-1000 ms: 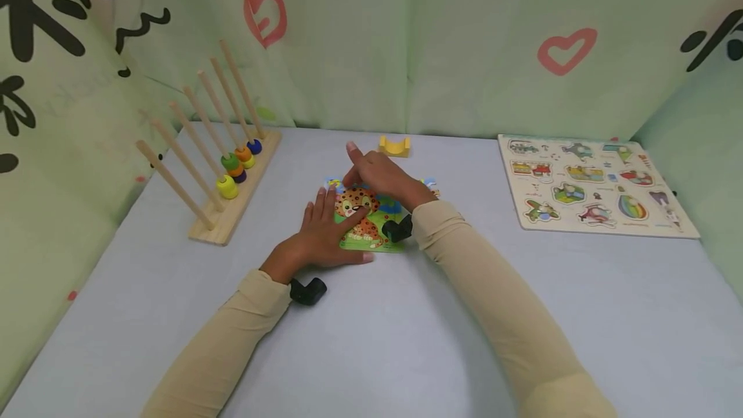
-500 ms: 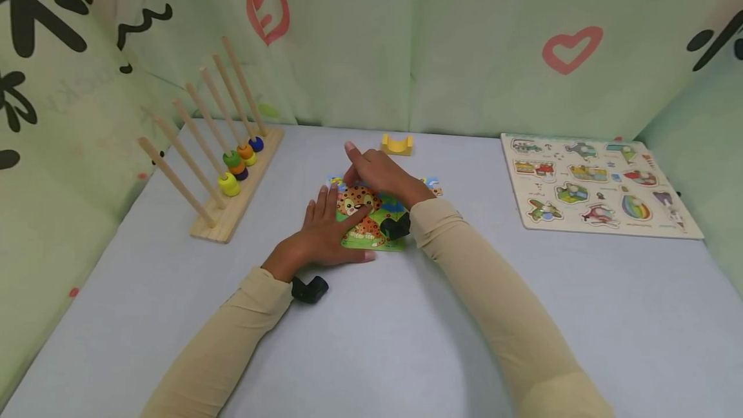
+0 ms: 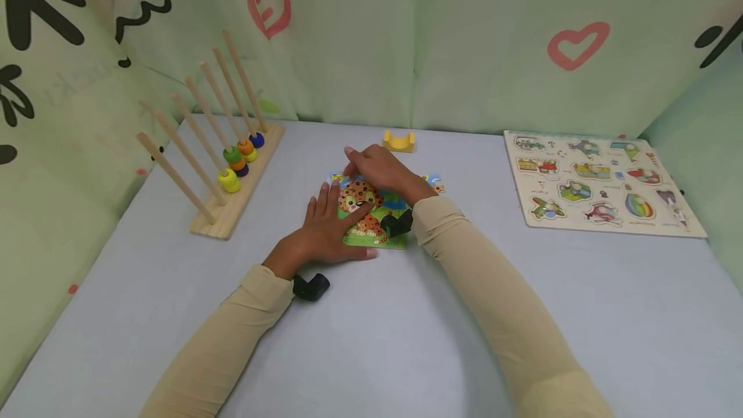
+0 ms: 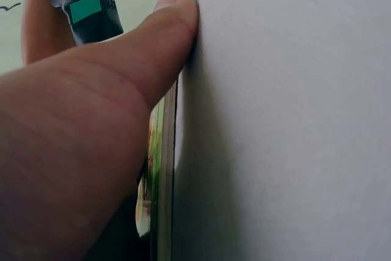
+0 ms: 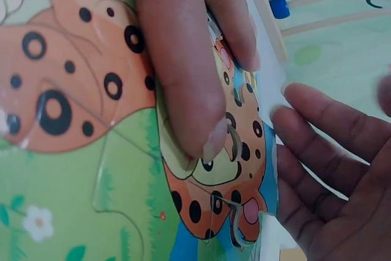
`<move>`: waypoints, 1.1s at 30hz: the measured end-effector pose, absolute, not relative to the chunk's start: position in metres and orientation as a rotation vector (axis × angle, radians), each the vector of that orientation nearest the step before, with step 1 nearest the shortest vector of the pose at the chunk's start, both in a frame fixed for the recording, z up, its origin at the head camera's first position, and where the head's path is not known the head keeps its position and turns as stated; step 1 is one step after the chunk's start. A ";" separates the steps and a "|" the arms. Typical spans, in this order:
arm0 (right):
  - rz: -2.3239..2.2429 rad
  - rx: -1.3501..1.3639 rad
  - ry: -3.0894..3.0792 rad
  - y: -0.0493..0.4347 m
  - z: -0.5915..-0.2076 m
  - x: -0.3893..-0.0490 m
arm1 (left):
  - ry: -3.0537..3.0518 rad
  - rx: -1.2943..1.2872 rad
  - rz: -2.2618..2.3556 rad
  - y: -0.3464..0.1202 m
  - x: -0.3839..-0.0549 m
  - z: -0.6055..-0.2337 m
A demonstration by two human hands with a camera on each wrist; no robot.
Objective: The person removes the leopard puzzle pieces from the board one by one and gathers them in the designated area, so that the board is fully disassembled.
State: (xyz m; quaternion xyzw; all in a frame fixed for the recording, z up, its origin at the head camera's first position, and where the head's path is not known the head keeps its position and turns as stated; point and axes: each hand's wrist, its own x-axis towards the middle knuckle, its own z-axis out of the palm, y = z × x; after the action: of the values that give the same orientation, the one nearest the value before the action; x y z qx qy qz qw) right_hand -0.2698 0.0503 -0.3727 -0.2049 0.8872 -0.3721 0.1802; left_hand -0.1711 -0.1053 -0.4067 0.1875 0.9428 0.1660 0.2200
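Note:
A leopard jigsaw puzzle (image 3: 367,228) lies on the table, its piece seams and a few raised edges showing in the right wrist view. My left hand (image 3: 327,231) is spread over its left side. One left finger (image 5: 183,71) presses on the leopard's face, while the left thumb (image 4: 162,44) lies along the near edge. At the far edge, my right hand (image 3: 380,168) has its fingertips (image 5: 287,114) right against the puzzle, the fingers slightly bent. Right of that wrist, a loose printed piece (image 3: 435,182) shows, partly hidden by the arm.
A wooden peg rack (image 3: 238,211) with coloured beads stands at the left. Behind the puzzle sits a yellow arch block (image 3: 398,141). A picture peg board (image 3: 609,228) lies at the right, and a green curtain (image 3: 441,50) closes off the back.
The head view has shifted slightly. My right hand has edged a little toward me at the puzzle's far side; my left hand stays put on the puzzle.

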 end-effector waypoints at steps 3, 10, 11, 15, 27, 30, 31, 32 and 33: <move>-1.032 -0.608 2.527 0.052 -0.374 -0.271 | 2.607 0.517 0.444 -0.105 -0.171 -0.406; -1.119 -0.609 2.446 0.055 -0.376 -0.275 | 2.610 0.522 0.440 -0.104 -0.171 -0.404; -1.118 -0.602 2.437 0.056 -0.376 -0.275 | 2.607 0.521 0.442 -0.104 -0.171 -0.405; -1.061 -0.591 2.436 0.058 -0.377 -0.276 | 2.606 0.515 0.450 -0.105 -0.171 -0.405; -0.929 -0.688 2.434 0.068 -0.375 -0.275 | 2.613 0.519 0.444 -0.105 -0.171 -0.405; -0.943 -0.697 2.423 0.069 -0.375 -0.275 | 2.610 0.507 0.443 -0.105 -0.171 -0.405; -0.956 -0.699 2.418 0.070 -0.375 -0.274 | 2.613 0.507 0.441 -0.105 -0.171 -0.405; -0.971 -0.692 2.413 0.070 -0.375 -0.274 | 2.613 0.508 0.441 -0.105 -0.171 -0.405; -0.985 -0.683 2.408 0.071 -0.376 -0.273 | 2.613 0.510 0.439 -0.105 -0.171 -0.405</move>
State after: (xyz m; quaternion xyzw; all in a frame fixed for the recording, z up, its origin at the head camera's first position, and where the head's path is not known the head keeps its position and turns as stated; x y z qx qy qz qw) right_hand -0.2734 0.0710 -0.3757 -0.2475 0.8725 -0.3568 0.2239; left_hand -0.1708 -0.1046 -0.4052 0.1843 0.9446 0.1588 0.2201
